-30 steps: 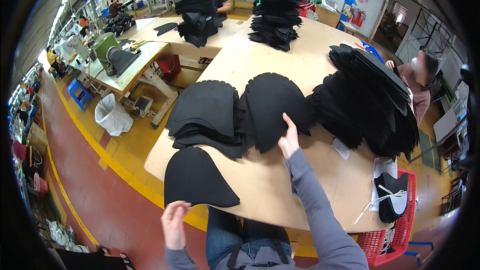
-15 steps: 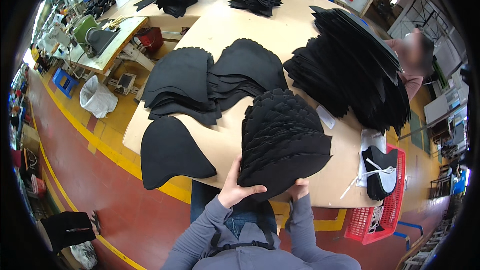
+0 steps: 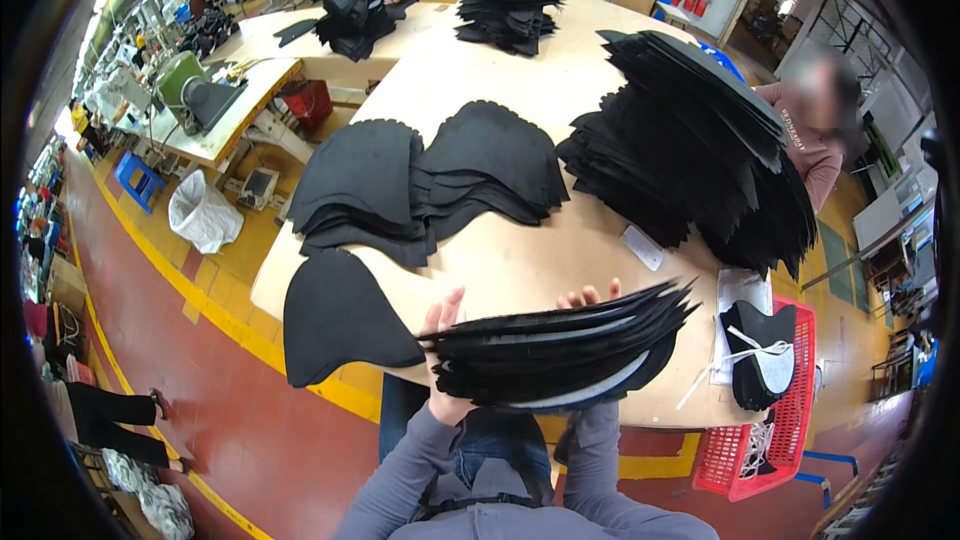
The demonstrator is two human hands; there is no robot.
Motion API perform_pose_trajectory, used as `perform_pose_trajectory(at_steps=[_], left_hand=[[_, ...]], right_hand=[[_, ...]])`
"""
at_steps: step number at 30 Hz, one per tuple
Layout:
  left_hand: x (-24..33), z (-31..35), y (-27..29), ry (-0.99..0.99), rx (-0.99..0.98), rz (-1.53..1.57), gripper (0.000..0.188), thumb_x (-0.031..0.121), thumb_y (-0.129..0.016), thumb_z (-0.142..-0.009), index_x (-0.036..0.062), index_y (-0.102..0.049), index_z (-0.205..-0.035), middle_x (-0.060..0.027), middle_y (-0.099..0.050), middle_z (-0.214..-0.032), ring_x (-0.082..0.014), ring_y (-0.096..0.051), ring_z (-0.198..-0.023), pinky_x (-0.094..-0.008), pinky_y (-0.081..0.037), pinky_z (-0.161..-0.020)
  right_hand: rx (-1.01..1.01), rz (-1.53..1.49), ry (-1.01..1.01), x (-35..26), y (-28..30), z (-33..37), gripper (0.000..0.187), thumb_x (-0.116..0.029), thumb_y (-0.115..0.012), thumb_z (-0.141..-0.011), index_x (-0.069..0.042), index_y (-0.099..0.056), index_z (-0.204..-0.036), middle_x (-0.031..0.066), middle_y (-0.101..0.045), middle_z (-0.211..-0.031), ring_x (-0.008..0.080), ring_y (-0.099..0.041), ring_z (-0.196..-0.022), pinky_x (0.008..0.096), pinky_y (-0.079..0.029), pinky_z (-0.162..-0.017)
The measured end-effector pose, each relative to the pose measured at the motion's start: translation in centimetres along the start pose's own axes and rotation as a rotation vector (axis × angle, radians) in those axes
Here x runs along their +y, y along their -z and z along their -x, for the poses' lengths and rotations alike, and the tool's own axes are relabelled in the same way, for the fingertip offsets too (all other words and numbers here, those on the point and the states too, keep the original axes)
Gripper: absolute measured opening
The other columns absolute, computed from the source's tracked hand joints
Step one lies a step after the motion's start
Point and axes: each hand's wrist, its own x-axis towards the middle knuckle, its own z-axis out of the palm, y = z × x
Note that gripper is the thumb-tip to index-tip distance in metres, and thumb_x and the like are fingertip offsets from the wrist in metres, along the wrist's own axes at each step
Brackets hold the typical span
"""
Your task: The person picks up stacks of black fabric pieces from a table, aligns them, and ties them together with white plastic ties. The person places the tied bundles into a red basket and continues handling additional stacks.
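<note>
Fingers [image 3: 449,306] of the left hand [image 3: 443,404] extend upright at one end of the bundle [image 3: 560,348]; fingertips of the right hand [image 3: 590,296] show slightly spread behind it. Whether either pinches cannot be told. The bundle has turned from face-on to edge-on, exposing its layers. Position: above the near edge of the table [image 3: 510,252]. Appearance: black, curved, unevenly fanned, pale bands.

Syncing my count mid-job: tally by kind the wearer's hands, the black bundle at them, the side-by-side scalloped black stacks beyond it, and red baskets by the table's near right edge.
Hands, left hand and right hand: 2
Black bundle: 1
Scalloped black stacks, left stack and right stack: 2
Red basket: 1
Total: 6
</note>
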Motion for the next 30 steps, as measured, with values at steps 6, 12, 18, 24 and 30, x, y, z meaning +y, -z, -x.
perform_pose_trajectory(at_steps=[6, 12, 18, 24, 30], left_hand=[[3.6, -0.4, 0.7, 0.351, -0.322, -0.051, 0.146, 0.049, -0.095, -0.049, 0.0058, -0.004, -0.155, -0.0189, -0.006, -0.16, -0.0296, -0.014, -0.148, -0.0413, -0.023, -0.116], [0.4, 2.0, 1.1, 0.189, 0.106, -0.306, 0.069, 0.012, -0.073, -0.086, 0.0086, -0.032, -0.142, -0.0136, -0.053, -0.133, -0.0244, -0.056, -0.119, -0.0398, -0.049, -0.1], [3.3, -2.6, 1.7, 0.398, -0.08, -0.183, 0.093, -0.005, -0.09, -0.051, 0.0033, -0.043, -0.13, -0.0117, -0.059, -0.122, -0.0234, -0.059, -0.113, -0.0373, -0.05, -0.097], [1.3, -4.7, 3.5, 0.26, -0.607, -0.555, 0.083, 0.002, -0.088, -0.056, 0.0061, -0.048, -0.129, -0.0127, -0.058, -0.123, -0.0285, -0.058, -0.113, -0.0371, -0.045, -0.1], [0.0, -4.8, 3.2, 0.299, -0.482, -0.629, 0.07, 0.003, -0.086, -0.06, 0.005, -0.056, -0.123, -0.0123, -0.061, -0.119, -0.0243, -0.059, -0.114, -0.0347, -0.047, -0.097]], right_hand=[[0.5, -0.045, 0.199, 1.9, 7.0, 4.7, 0.072, -0.057, -0.058, -0.089, -0.014, -0.043, -0.145, 0.0055, -0.05, -0.143, 0.0256, -0.048, -0.129, 0.0449, -0.033, -0.114], [0.64, 0.128, 0.196, 2.7, 6.1, 7.1, 0.073, -0.04, -0.069, -0.084, -0.017, -0.038, -0.146, 0.0103, -0.052, -0.138, 0.0286, -0.05, -0.126, 0.0471, -0.039, -0.11], [0.229, 0.503, 0.132, -7.9, 3.8, 6.3, 0.094, -0.013, -0.082, -0.07, -0.02, -0.03, -0.148, 0.0166, -0.052, -0.135, 0.0322, -0.051, -0.125, 0.0492, -0.044, -0.106], [-0.233, 1.613, -0.319, -9.4, -2.3, 3.7, 0.094, -0.01, -0.081, -0.068, -0.006, -0.031, -0.148, 0.0167, -0.041, -0.147, 0.0308, -0.034, -0.141, 0.0438, -0.02, -0.118], [-0.206, 1.719, -0.129, -8.9, -5.2, 3.8, 0.117, -0.025, -0.091, -0.057, -0.003, -0.024, -0.15, 0.0185, -0.037, -0.15, 0.0353, -0.03, -0.143, 0.053, -0.008, -0.119]])
